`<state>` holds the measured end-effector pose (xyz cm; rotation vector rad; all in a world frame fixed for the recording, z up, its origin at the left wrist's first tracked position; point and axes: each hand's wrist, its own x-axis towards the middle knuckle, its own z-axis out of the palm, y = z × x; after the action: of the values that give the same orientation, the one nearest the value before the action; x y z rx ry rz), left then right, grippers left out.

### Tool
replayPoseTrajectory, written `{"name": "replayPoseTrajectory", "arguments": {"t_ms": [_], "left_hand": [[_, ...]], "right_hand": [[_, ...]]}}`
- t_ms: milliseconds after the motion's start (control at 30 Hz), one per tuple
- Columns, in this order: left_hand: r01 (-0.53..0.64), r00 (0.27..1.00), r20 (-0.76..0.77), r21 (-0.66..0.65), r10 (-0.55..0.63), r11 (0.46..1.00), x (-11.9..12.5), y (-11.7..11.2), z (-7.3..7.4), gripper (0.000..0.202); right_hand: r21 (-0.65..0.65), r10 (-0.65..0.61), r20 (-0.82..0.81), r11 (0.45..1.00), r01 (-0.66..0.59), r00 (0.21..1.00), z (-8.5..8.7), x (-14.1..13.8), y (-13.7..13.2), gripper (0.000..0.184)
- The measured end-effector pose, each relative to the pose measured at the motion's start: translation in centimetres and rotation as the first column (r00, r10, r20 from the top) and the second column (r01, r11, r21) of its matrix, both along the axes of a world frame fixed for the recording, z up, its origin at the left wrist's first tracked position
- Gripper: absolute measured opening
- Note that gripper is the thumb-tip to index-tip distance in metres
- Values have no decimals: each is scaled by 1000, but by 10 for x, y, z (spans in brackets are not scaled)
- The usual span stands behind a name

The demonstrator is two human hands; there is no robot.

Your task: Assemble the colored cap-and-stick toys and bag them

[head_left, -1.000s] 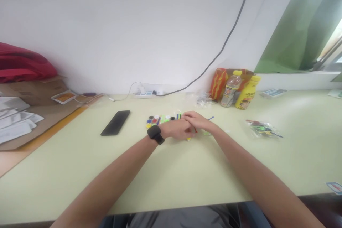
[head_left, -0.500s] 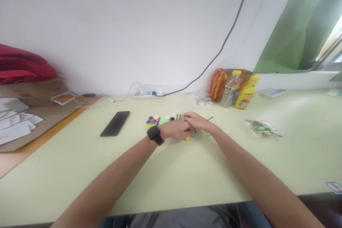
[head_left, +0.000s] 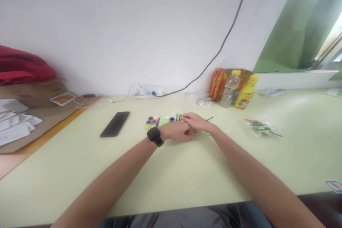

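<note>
Both my hands meet at the middle of the pale green table [head_left: 171, 178]. My left hand [head_left: 177, 131], a black watch [head_left: 155, 136] on its wrist, is curled closed with its back to me. My right hand [head_left: 196, 122] lies against it from the right, fingers closed over the left one's fingertips. What they hold is too small to name; a thin red piece [head_left: 195, 130] shows between them. Just left and behind lie several small coloured round pieces [head_left: 156, 121] and thin coloured sticks [head_left: 178, 116].
A black phone [head_left: 115, 123] lies left of the hands. A power strip [head_left: 145, 93] and cable run along the wall. Two bottles [head_left: 239, 94] and an orange bag stand at back right. A clear packet of parts [head_left: 262, 128] lies right. Cardboard and white papers [head_left: 16, 124] fill the left.
The yellow piece that showed under my hands is now hidden. The hands have hardly moved.
</note>
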<state>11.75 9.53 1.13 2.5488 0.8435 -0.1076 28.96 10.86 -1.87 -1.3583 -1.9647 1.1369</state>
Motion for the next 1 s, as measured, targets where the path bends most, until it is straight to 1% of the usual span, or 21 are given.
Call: {"name": "replayPoseTrajectory", "arguments": {"t_ms": [167, 300, 433, 533, 633, 733, 833, 900, 1000], "left_hand": [[24, 1000, 14, -5, -24, 1000, 1, 2, -1, 35], [40, 998, 38, 48, -42, 998, 1, 5, -4, 33], [38, 996, 67, 170, -51, 985, 1, 6, -8, 32], [21, 997, 62, 299, -42, 954, 2, 6, -11, 30], [-4, 999, 46, 369, -14, 929, 5, 5, -12, 28], [-27, 999, 38, 395, 13, 918, 7, 4, -12, 29], [-42, 999, 33, 411, 31, 911, 7, 3, -8, 33], [-52, 998, 43, 385, 39, 922, 4, 2, -3, 36], [-42, 997, 71, 300, 22, 953, 0, 1, 7, 36]], "right_hand": [[22, 7, -6, 1000, -6, 1000, 0, 1, 1, 18], [75, -5, -16, 997, 7, 1000, 0, 1, 3, 17], [148, -15, -37, 989, 20, 999, 2, 2, 4, 17], [184, -25, -48, 982, 34, 999, 4, 2, 3, 19], [209, -32, -54, 977, 43, 998, 7, 3, 2, 20], [228, -43, -58, 972, 55, 997, 9, 4, 2, 20], [242, -48, -64, 968, 62, 997, 9, 4, 3, 19], [248, -45, -67, 967, 60, 997, 9, 5, 4, 19], [252, -37, -68, 966, 53, 997, 9, 5, 4, 19]]}}
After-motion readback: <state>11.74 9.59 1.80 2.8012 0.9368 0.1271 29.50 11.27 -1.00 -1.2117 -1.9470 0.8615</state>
